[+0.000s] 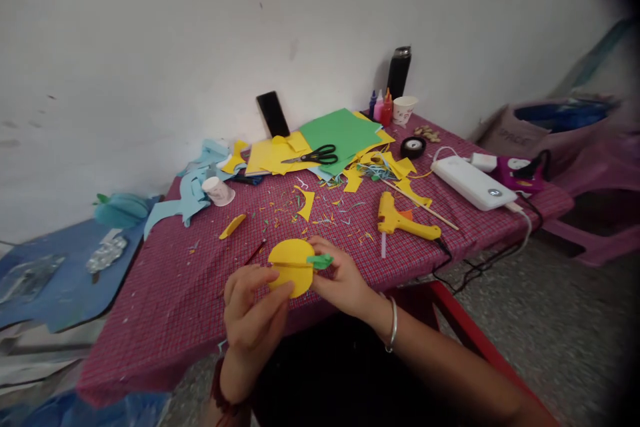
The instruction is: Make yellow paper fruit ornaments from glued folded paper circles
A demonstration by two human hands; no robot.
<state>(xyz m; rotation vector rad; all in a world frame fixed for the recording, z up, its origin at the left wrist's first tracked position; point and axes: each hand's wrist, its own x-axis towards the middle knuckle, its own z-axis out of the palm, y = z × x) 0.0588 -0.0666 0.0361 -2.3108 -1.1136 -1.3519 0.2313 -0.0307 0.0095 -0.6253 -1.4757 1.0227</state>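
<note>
In the lower middle of the frame, both hands pinch a round yellow paper shape [294,251] held just over the near side of the tabletop [165,300]. The left hand [256,310] is narrow, its thumb and fingers closed on the shape's left and lower-left edge. The right hand [343,280] is narrow too, gripping the right edge beside a green paper piece [321,261] that sticks out there; its fingers are partly hidden behind the work. A raised strip runs across the middle of the round shape.

Right of the frame's centre lies a yellow glue gun [407,221]; scissors [320,156] rest on coloured sheets [336,130] in the upper middle.
</note>
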